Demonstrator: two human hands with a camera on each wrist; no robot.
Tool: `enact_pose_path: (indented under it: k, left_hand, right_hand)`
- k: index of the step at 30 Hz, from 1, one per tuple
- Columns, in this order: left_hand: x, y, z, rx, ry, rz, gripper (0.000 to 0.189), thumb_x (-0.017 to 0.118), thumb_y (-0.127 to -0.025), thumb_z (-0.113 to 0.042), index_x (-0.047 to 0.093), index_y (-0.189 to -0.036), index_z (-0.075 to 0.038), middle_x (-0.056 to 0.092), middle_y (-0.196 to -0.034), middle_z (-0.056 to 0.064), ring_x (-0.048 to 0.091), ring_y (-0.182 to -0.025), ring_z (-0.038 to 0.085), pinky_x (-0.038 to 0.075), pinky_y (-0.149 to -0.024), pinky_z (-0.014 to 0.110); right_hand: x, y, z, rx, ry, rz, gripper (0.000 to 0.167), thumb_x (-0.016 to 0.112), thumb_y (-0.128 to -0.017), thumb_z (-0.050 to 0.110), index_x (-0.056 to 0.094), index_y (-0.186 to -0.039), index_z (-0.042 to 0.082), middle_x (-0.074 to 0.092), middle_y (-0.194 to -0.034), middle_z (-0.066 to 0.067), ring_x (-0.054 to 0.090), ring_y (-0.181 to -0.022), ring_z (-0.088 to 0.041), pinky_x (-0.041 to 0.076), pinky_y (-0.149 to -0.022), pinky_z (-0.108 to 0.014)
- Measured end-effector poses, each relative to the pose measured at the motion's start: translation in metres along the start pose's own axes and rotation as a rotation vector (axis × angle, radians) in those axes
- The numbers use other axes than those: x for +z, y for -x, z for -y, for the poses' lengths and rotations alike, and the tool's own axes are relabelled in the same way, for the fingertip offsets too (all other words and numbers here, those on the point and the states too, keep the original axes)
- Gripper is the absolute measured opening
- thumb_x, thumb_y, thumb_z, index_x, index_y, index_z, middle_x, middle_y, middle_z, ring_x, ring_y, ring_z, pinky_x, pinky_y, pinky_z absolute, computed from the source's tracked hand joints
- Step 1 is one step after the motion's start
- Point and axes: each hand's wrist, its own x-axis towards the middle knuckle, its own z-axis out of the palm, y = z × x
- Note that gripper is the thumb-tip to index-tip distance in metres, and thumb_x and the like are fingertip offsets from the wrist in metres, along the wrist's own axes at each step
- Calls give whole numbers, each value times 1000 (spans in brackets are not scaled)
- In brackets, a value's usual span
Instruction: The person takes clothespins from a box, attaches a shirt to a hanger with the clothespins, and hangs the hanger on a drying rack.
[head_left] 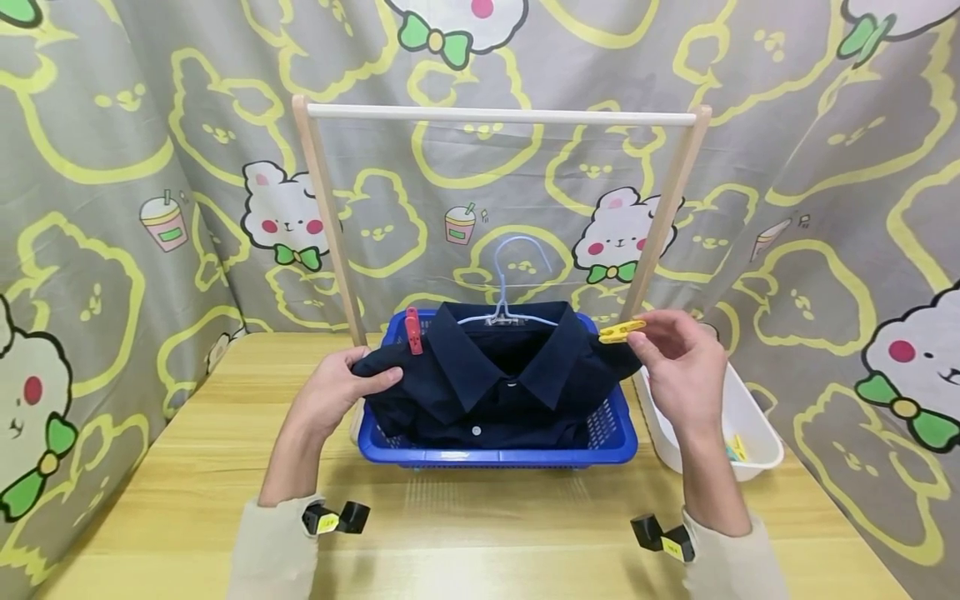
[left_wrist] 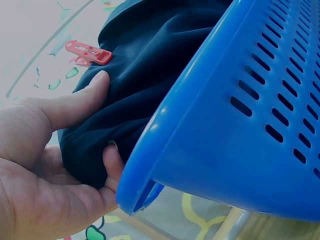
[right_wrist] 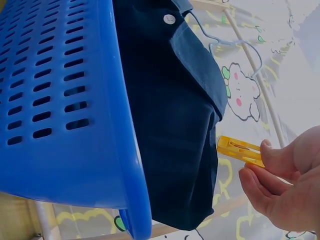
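Observation:
A dark navy collared shirt [head_left: 480,408] lies in a blue basket [head_left: 498,457], with a pale wire hanger [head_left: 502,287] rising from its collar. My left hand [head_left: 333,387] grips the shirt's left-side shoulder, thumb on top and fingers beneath the cloth. Beside that thumb, a red clothespin [head_left: 413,331] stands clipped on the shoulder. On the other side my right hand [head_left: 686,367] pinches a yellow clothespin [head_left: 621,332] between thumb and fingers. In the right wrist view the tip of this yellow clothespin [right_wrist: 240,150] meets the shirt's shoulder edge; whether it bites the cloth I cannot tell.
Behind the basket stands a wooden rack with a white crossbar [head_left: 498,114]. A white tub [head_left: 761,437] with a few coloured clothespins sits at the right, partly behind my right hand. A patterned curtain [head_left: 90,250] surrounds the wooden table [head_left: 225,417].

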Motion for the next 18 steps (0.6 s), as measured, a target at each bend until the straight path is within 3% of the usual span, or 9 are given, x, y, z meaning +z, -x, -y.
enact_pose_path:
  k: [9,14,18]
  left_hand:
    - [2,0,-1,0,5,8,31,79,-89,-23,57,-84,-3,54,-76,0,55,-83,23,43,-78,35]
    - [2,0,-1,-1,9,-1,32,79,-89,-23,54,-81,-4,44,-72,-2,50,-76,21,39,-71,33]
    - [3,0,0,-2,15,0,30,79,-90,-22,55,-82,-4,47,-72,-3,51,-76,19,40,-71,32]
  right_hand:
    - [4,0,-3,-40,-39,0,19,79,-84,-4,73,-103,-1,71,-89,11,67,-82,5,51,-81,-10]
    - [6,0,-3,-53,-4,2,17,79,-84,-4,73,-100,-2,72,-90,-1,66,-79,7,50,-79,-10]
    - [8,1,-4,-43,29,10,15,79,-86,-1,73,-100,-1,73,-93,-14,65,-78,7,50,-78,-9]
